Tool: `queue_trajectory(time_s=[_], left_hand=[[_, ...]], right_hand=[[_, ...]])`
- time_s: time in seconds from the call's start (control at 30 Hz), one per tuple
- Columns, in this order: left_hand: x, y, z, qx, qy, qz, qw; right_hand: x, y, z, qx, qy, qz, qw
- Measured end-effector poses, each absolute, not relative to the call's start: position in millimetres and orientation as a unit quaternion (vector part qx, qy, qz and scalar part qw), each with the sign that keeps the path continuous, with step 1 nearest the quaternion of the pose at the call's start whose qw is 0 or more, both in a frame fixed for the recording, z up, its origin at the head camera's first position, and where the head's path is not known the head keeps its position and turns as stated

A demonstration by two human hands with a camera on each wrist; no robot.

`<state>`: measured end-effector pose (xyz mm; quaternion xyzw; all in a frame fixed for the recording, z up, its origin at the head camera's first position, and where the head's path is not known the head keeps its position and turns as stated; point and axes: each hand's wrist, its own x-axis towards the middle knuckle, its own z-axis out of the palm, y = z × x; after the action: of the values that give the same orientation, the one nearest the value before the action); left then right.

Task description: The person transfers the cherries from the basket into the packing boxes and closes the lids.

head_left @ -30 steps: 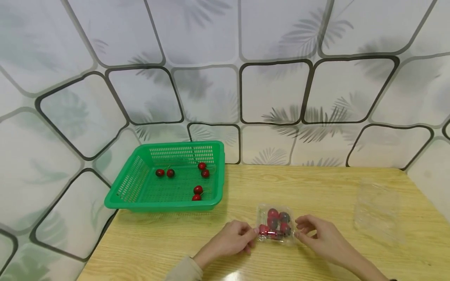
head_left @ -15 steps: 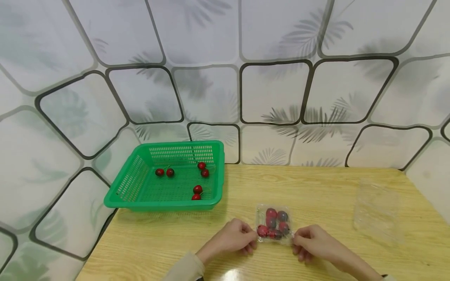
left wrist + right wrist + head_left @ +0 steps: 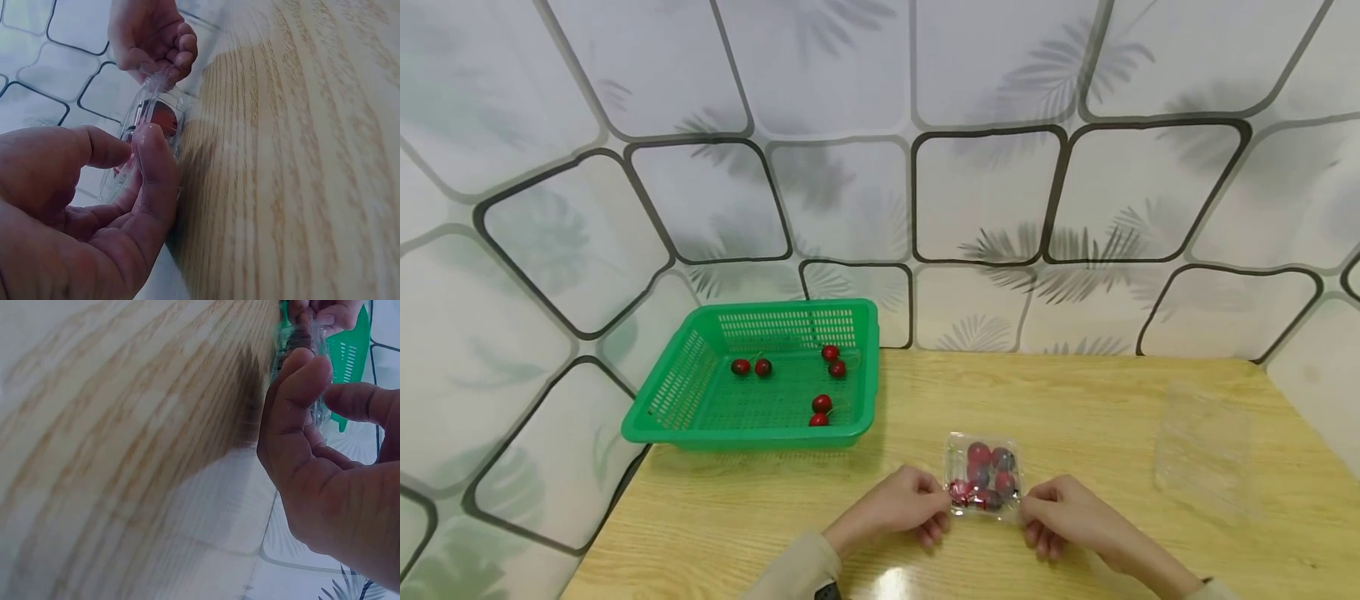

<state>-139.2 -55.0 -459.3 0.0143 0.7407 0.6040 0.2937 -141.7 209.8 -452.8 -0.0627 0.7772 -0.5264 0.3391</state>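
A small clear plastic box (image 3: 956, 455) with its lid down stands on the table, with several dark red cherries (image 3: 978, 453) inside. My left hand (image 3: 908, 505) pinches its near left corner between thumb and forefinger, the other fingers curled under. At the near right corner my right hand (image 3: 1063, 515) grips the edge the same way. In the left wrist view the plastic edge runs between thumb and fingertip of the left hand (image 3: 119, 200). The right wrist view shows the right hand (image 3: 331, 450) at the box's side, its fingers hiding part of the box.
A green plastic basket (image 3: 752, 437) stands at the left back, with several cherries (image 3: 822, 404) in it, paired on stems. Another clear plastic container (image 3: 1202, 454) lies at the right on the wood-grain table (image 3: 1075, 400). A patterned cloth (image 3: 985, 200) hangs behind.
My right hand has closed in on the box's near right corner and lowered, now gripping it. The box has shifted slightly left. The left hand stays at its corner.
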Motion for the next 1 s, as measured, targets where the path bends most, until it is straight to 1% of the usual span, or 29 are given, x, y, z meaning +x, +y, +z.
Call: queue_trajectory(time_s=[0.2,0.53,0.8,0.9,1.0], left_hand=[[-140,-56,-459,0.02,0.744,0.599,0.296],[-141,-56,-459,0.022,0.735,0.607,0.303],[-143,-58,-461,0.028,0.735,0.609,0.297],[-144,-60,-459,0.041,0.761,0.584,0.281],[-143,-64,-453,0.066,0.808,0.531,0.248]], right_hand=[[-143,209,-454,-0.055,0.778,-0.531,0.331],[-144,210,-455,-0.064,0.768,-0.543,0.334],[-142,212,-455,-0.068,0.788,-0.516,0.328],[-141,214,-451,-0.074,0.825,-0.469,0.306],[-141,216,-443,-0.089,0.873,-0.405,0.257]])
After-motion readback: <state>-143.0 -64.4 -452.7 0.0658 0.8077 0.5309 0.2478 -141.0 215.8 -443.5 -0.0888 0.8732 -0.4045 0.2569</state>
